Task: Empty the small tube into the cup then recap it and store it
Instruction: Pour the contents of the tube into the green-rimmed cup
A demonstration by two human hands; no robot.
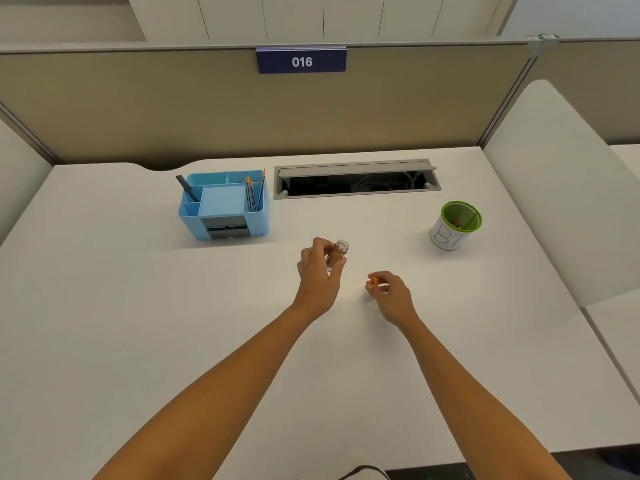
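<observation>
My left hand (317, 271) grips a small clear tube (338, 252) near the middle of the white desk, roughly upright with its open mouth at the top. Orange-brown contents show through its wall. My right hand (389, 292), a short way to the right and nearer me, pinches a small orange cap (373, 281) between fingertips. The cup (455, 226), white with a green rim and green inside, stands at the right, well apart from both hands. A few small bits lie at its bottom.
A blue desk organiser (224, 206) with pencils and a pen stands at the back left. Behind centre is an open grey cable tray (356, 180) set in the desk. A beige partition with a "016" sign (301, 60) closes the back.
</observation>
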